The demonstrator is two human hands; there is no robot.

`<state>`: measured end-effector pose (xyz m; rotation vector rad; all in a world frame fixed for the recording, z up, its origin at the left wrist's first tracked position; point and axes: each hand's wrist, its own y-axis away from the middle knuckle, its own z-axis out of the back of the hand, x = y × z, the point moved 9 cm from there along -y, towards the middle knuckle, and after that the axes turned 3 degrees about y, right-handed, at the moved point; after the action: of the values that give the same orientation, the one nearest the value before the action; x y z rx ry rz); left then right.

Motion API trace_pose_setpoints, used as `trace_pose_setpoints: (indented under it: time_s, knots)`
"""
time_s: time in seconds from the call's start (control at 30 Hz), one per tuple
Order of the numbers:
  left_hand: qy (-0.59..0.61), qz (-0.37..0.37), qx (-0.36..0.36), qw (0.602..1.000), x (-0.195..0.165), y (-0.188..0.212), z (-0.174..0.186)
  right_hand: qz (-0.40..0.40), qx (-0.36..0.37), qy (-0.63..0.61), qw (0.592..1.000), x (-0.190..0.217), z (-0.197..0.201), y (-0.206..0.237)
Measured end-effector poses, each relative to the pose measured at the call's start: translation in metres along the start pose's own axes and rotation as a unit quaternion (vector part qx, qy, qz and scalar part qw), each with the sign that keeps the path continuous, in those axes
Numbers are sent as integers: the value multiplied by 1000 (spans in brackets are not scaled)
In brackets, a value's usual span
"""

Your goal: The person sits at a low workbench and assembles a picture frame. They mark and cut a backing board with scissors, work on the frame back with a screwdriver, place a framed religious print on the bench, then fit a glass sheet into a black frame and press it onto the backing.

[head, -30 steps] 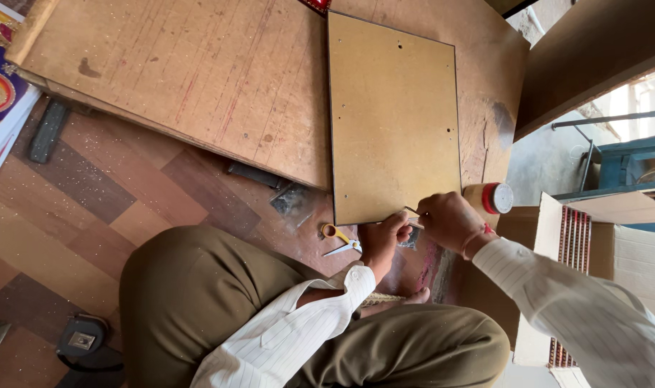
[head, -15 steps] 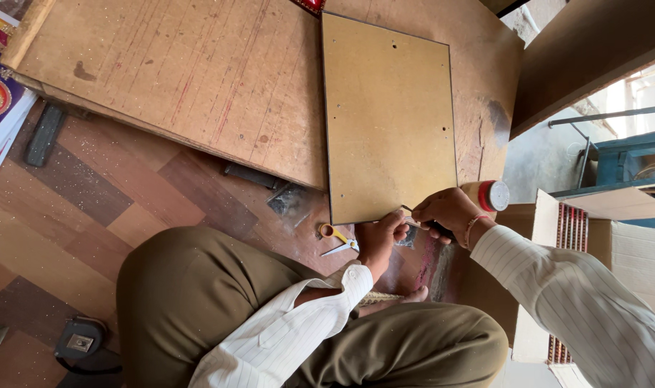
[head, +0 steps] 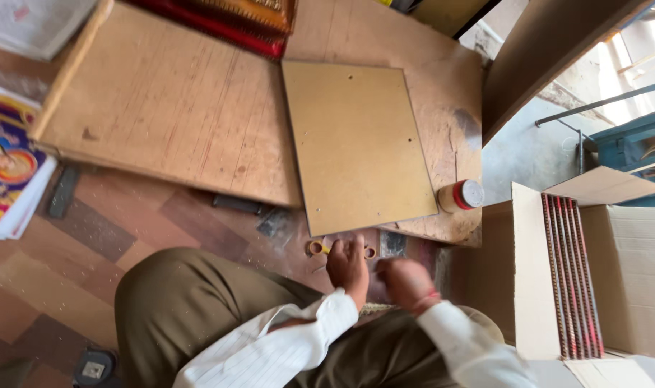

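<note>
A tan rectangular hardboard panel [head: 356,144] lies on a larger worn wooden board [head: 162,122] on the floor. My left hand [head: 347,264] hovers just below the panel's near edge with its fingers curled. It sits between two small yellowish rings [head: 315,247] on the floor, and what it grips is hidden. My right hand [head: 405,282], with a red band at the wrist, is a blurred closed fist beside it, nearer my lap. Nothing shows in that fist. My knees in olive trousers fill the bottom of the view.
A small bottle with a red and white cap [head: 462,195] stands at the board's right corner. An open cardboard box [head: 629,244] on the right holds several red and gold moulding strips [head: 572,273]. Printed pictures [head: 8,169] lie at the left, and a red frame [head: 220,25] at the top.
Both hands have drawn back from the panel's near edge toward my lap. The view has shifted, so the panel now sits higher and more to the middle.
</note>
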<state>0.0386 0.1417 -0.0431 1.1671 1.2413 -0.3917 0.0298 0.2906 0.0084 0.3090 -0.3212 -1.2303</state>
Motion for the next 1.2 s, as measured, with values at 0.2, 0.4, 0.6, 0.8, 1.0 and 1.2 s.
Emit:
trace_pose_setpoints:
  time_s: [0.2,0.4,0.6,0.8,1.0,1.2]
  knots:
    - [28,-206,137,969,-103,-39,6,79,33,122,989,97,-57,-50]
    - [-129,-390,-53,910,-208,-135,62,213,-163,-134,954,115,35,-15]
    - [45,-136,103,984,-162,-162,32,-62,-555,-110,822,-50,160,-38]
    - [52,-123,145,980,-160,-167,25,-258,-318,-187,893,-134,153,-140]
    - [98,-152,174,968,-204,-158,26,-350,-209,-407,818,-121,119,-104]
    - [138,-128,328,926,-286,-55,26,-232,-416,-610,633,-72,101,-31]
